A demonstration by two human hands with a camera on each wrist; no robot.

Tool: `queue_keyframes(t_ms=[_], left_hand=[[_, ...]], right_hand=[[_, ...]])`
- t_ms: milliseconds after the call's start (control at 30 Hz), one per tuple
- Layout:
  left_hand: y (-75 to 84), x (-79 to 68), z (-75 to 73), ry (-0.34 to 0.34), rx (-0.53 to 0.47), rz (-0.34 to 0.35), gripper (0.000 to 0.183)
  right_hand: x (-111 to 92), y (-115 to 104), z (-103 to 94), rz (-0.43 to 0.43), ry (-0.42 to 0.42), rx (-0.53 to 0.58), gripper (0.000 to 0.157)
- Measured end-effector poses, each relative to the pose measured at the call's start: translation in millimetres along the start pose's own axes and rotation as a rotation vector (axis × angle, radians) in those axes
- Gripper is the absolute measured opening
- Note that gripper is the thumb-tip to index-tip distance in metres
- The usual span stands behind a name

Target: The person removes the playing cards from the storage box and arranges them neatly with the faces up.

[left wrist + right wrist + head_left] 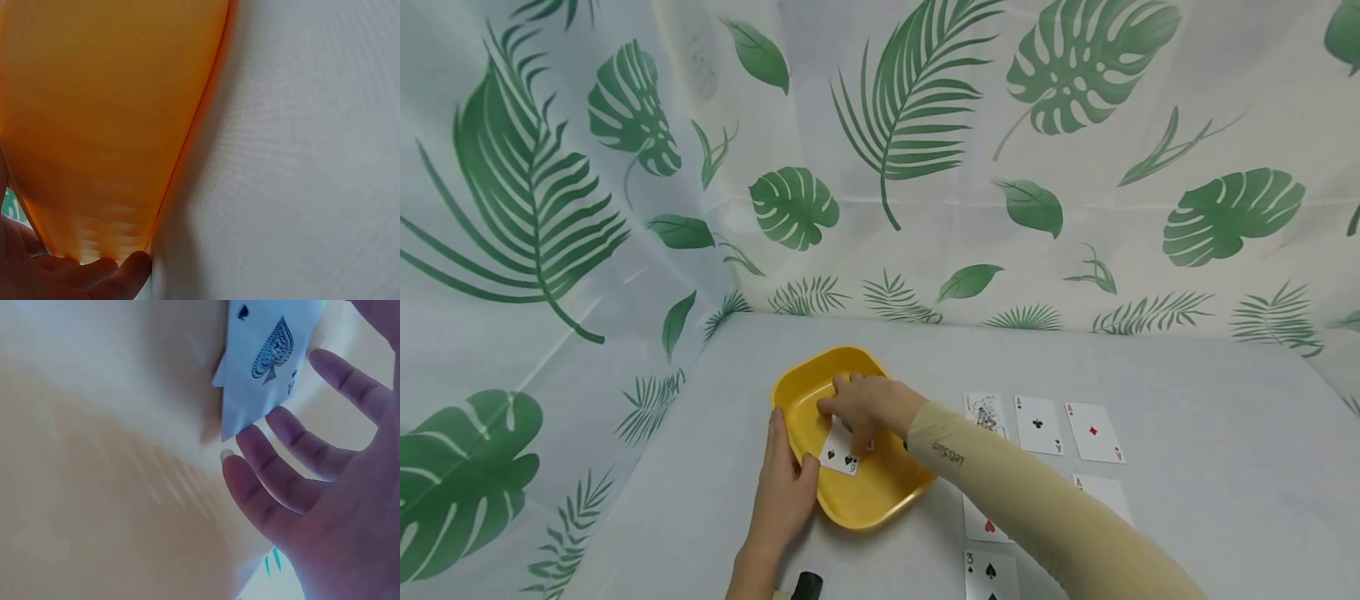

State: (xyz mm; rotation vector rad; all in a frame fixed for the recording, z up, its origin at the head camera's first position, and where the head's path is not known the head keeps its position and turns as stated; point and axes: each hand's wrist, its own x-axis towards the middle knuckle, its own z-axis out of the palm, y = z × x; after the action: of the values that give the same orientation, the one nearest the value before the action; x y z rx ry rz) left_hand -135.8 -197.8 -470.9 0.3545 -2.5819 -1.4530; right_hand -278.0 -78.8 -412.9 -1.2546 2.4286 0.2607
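Note:
A yellow plastic tray [880,496] with rounded corners stands on the table. My left hand [786,487] grips its left rim, thumb at the near edge and fingers along the outer wall. In the left wrist view, the fingers [134,275] press against the orange-looking tray side [112,125]. My right hand [872,404] reaches inside the tray, thumb and fingertips spanning the playing cards [837,454]. An ace of spades [269,369] shows in the right wrist view, its edge right at the fingertips [253,440]. The corner of another card [219,376] peeks out behind it.
Right of the tray lie a joker [985,410], an ace of clubs [1038,427] and an ace of diamonds [1094,432]. Nearer are a heart card [985,527], a three of spades [991,579] and another red card [1108,496], partly behind my right sleeve [1022,500]. Leaf-patterned cloth [925,250] encloses the table.

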Motion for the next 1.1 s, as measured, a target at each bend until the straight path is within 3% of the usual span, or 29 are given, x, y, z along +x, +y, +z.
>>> queue_keyframes(t_ms=[267, 467, 633, 833, 1100], left_hand=[[0.0, 0.4, 1.0, 0.001, 0.006, 0.001, 0.082], [-0.1, 0.4, 1.4, 0.001, 0.015, 0.000, 0.082], [-0.9, -0.3, 1.2, -0.004, 0.012, 0.001, 0.082], [-1.5, -0.7, 1.0, -0.001, 0.008, 0.011, 0.082], [-1.9, 0.7, -0.2, 0.008, 0.024, -0.002, 0.082]], right_hand=[[-3.5, 3.5, -3.1, -0.030, 0.032, -0.031, 0.062], [-8.6, 3.9, -7.9, -0.106, 0.078, -0.162, 0.057], [-17.2, 2.6, -11.4, -0.143, 0.124, -0.192, 0.054], [-39.7, 3.7, -23.2, -0.171, 0.198, -0.250, 0.057], [-88.5, 14.6, -31.4, -0.190, 0.297, -0.261, 0.057]])
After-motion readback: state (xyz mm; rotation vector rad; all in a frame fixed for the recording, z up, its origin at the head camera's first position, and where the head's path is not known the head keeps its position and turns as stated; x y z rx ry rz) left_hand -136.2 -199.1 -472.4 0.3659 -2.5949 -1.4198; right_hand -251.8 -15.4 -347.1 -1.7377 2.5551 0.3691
